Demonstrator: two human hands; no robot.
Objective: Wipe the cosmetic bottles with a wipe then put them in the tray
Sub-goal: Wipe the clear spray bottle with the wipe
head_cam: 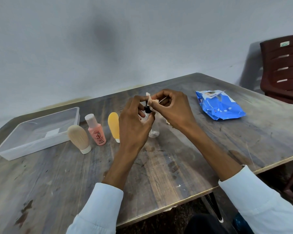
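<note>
From the head view, the left hand [135, 122] holds a small clear plastic bottle with a black cap [152, 130] in its grip above the table [159, 166]. The right hand [172, 108] pinches a crumpled white wipe [150, 100] against the cap. Left of the grip lies the clear plastic tray [0, 152].

Your way to the clear plastic tray [71, 115] at the far left is fenced along its right side by three upright containers: the beige tube [78, 138] just beside the tray's near corner, the pink bottle [96, 130] next, then the yellow tube [113, 126]. Narrow gaps part them. Above them you have open air. A broad bare stretch of wooden table [58, 183] lies in front of the tray. The blue wipes pack [220, 105] sits well apart at the right, with bare tabletop between.
</note>
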